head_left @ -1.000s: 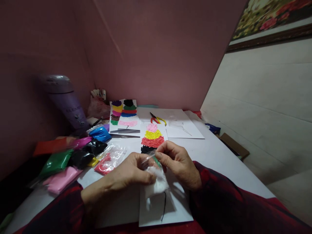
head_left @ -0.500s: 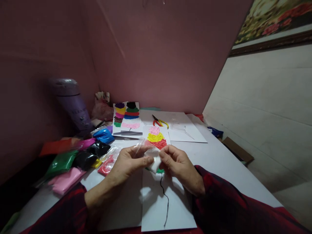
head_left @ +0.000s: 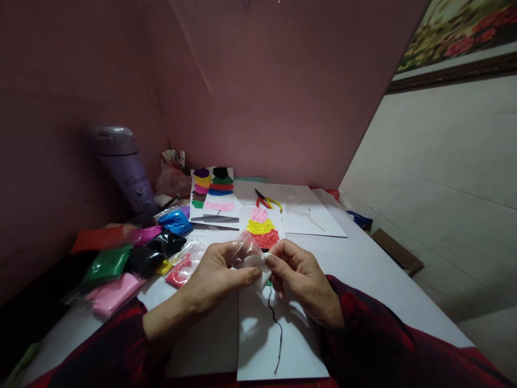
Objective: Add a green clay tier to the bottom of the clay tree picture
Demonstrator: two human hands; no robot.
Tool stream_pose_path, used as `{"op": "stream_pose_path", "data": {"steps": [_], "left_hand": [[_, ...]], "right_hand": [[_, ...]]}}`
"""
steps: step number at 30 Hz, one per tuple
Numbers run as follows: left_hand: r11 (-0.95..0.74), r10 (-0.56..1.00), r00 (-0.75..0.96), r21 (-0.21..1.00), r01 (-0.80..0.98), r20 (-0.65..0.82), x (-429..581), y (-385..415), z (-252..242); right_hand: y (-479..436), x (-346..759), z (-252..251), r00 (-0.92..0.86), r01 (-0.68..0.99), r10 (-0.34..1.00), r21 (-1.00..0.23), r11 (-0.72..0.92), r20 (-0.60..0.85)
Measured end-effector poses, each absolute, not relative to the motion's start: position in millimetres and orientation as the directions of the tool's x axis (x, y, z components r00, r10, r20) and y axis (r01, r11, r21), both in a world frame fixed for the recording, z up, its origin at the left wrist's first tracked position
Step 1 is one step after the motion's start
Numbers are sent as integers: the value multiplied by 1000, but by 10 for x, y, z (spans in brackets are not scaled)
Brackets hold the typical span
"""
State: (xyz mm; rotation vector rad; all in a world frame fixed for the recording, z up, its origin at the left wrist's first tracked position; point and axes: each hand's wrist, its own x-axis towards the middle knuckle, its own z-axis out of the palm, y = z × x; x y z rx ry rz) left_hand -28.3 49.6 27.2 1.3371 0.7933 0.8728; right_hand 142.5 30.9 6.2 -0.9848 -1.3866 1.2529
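Between my hands is a clear plastic bag with white clay in it. My left hand holds the bag from the left, thumb on top. With thumb and fingertips pressed together, my right hand pinches the white clay. Beneath them lies a white sheet bearing pink, yellow and red clay bands, a bit of green and a thin black wavy line. My hands hide part of the bands.
Bagged coloured clays pile up at the left, near a purple bottle. Colour sample cards, pliers and a white board with a thin tool lie behind. A brown box is beyond the right edge.
The white clay is now pinched smaller at my right fingertips, and more of the clear bag shows above my left hand. The whole view has shifted slightly.
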Motion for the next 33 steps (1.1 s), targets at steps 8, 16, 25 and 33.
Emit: {"op": "stream_pose_path", "data": {"steps": [8,16,25,33], "left_hand": [[26,849,528,1000,-18,-13,-279,509,317],[58,880,475,987,-149,20,-237,539,258],[139,923,383,964,-229,-43,-248,601,138],[270,860,486,946,-181,-152,-267,546,173]], "right_hand": [[275,1409,67,-183,-14,970,-987,159,159],[312,1423,73,-122,8,974,-982,191,189],[391,1479,41,-80,7,977,-980,200,199],[356,1458,55,-112,33,973,-978,206,201]]}}
